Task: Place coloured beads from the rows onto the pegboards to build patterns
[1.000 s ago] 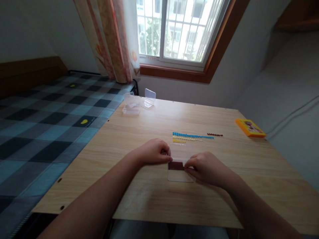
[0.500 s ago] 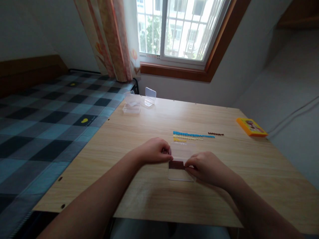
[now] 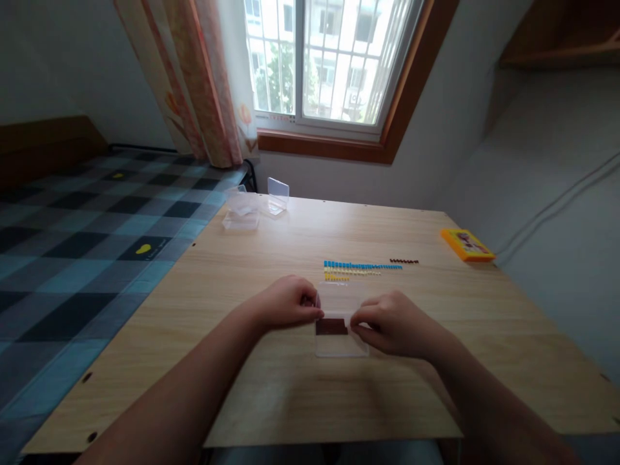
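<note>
A clear plastic box (image 3: 339, 349) lies on the table before me with its lid tilted up at the back. Inside, toward its left part, sits a closely packed block of small dark brown pieces (image 3: 330, 327) with a notch at its upper right corner. My left hand (image 3: 296, 302) is closed on the box's left edge, near where lid and base meet. Over the right side of the box, my right hand (image 3: 390, 321) holds thumb and forefinger in a pinch beside the brown block. Whatever may be between those fingertips is too small to make out.
Beyond the box are rows of small blue pieces (image 3: 361, 265), cream pieces (image 3: 353, 272) and yellow pieces (image 3: 334, 277). A short brown row (image 3: 403, 261) lies to their right. Open clear boxes (image 3: 241, 221) stand at the far left, an orange-yellow box (image 3: 467, 245) at the right edge.
The view has shifted, moving the scene left. My right fingertips have drawn slightly away from the brown block, whose upper right corner now shows a notch. My left hand keeps its hold.
</note>
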Available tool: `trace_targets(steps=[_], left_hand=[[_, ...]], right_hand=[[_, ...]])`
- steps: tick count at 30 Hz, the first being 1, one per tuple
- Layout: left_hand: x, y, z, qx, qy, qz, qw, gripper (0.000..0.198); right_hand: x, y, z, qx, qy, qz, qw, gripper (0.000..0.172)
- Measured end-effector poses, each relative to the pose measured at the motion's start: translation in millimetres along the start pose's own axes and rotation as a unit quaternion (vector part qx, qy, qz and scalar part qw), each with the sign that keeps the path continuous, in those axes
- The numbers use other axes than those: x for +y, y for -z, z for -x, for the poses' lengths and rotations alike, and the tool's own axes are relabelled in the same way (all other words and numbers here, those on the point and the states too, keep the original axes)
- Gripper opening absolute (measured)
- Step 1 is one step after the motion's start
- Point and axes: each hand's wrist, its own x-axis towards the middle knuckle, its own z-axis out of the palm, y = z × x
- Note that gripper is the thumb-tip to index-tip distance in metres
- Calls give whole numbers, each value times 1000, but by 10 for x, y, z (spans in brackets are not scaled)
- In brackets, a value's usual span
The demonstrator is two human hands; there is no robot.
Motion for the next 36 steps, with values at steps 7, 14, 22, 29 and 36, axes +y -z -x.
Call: trace_targets(steps=[7,14,22,29,36], left_hand=[[-58,4,-24,-3,2,4,1000,17],[-45,32,-24,-4,13,-1,1000,22],[-65,74,-27,-3,21,24,999,31],[-58,125,-27,26,23,-5,999,41],[-90,122,-27,60,31,-10,998,37]], right_hand=[[352,215,102,350,8,34,936,15],[1299,325,296,535,-312,25,785,37],[1980,65,368,462,-429,-54,774,37],[2180,28,467,333,-476,-70,811,27],[2134,91,529,240,-463,-56,852,28]])
